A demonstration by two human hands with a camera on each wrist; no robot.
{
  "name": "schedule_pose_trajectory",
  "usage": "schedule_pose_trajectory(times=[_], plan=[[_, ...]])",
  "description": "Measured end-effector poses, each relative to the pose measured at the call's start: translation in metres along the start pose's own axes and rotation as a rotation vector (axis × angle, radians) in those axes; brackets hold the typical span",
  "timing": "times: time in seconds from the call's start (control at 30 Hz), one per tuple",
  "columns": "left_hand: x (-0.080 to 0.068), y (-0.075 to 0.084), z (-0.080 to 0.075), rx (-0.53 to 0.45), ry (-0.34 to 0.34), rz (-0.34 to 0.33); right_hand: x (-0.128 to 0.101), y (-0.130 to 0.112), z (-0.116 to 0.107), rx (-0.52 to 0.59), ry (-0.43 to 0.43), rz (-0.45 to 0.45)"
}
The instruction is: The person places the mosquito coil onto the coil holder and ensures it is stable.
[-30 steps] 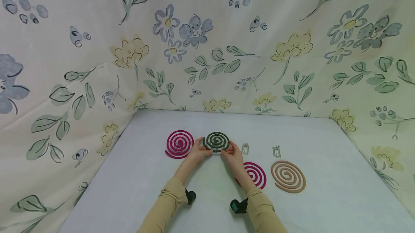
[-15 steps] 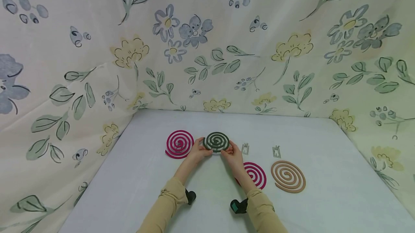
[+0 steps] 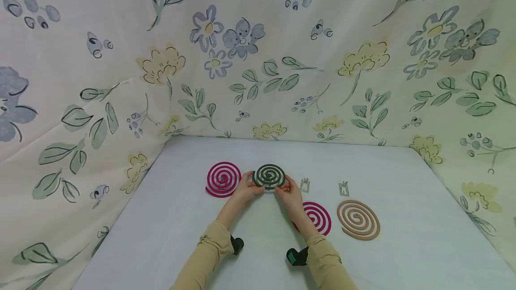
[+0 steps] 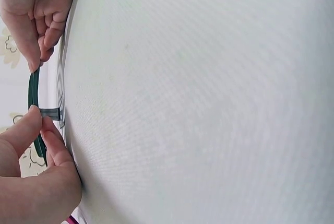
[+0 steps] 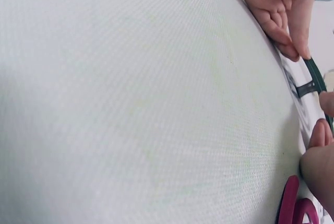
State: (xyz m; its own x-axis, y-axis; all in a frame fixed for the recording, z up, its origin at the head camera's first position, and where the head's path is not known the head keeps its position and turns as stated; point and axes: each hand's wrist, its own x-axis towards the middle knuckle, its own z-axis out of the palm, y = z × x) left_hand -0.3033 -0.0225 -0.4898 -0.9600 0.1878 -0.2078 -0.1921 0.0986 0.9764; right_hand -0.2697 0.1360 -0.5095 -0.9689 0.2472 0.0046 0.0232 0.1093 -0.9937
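Nothing is seen to have moved since the earlier frames: the dark green coil (image 3: 269, 176) is still held between both hands at the same spot.

At the far left of the white table (image 3: 161, 236), a magenta coil (image 3: 223, 179) lies flat, at about 9 o'clock from the green one and just beside it. The left hand (image 3: 244, 188) is curled on the green coil's rim at roughly 8 o'clock, thumb and fingers pinching its edge. The coil is raised on a small metal stand (image 4: 51, 113), seen edge-on from the left wrist, so that it sits just above the cloth near the table's middle. The right hand (image 3: 288, 191) pinches the rim at about 4 o'clock in the same way.

At 3 o'clock from the green coil, a spare metal stand (image 3: 305, 185) lies flat, and a second one (image 3: 344, 188) lies farther right. A second magenta coil (image 3: 318, 216) is partly covered by the right forearm, at 5 o'clock. A tan coil (image 3: 358, 219) lies just beside it, farthest right.
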Motion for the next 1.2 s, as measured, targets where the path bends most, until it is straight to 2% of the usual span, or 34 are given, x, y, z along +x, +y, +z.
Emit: schedule_pose_trajectory(times=[1.2], plan=[[-0.0026,0.0036,0.0006,0.007,0.02,-0.033,-0.0005,-0.0006,0.0001,-0.007,0.006,0.001]])
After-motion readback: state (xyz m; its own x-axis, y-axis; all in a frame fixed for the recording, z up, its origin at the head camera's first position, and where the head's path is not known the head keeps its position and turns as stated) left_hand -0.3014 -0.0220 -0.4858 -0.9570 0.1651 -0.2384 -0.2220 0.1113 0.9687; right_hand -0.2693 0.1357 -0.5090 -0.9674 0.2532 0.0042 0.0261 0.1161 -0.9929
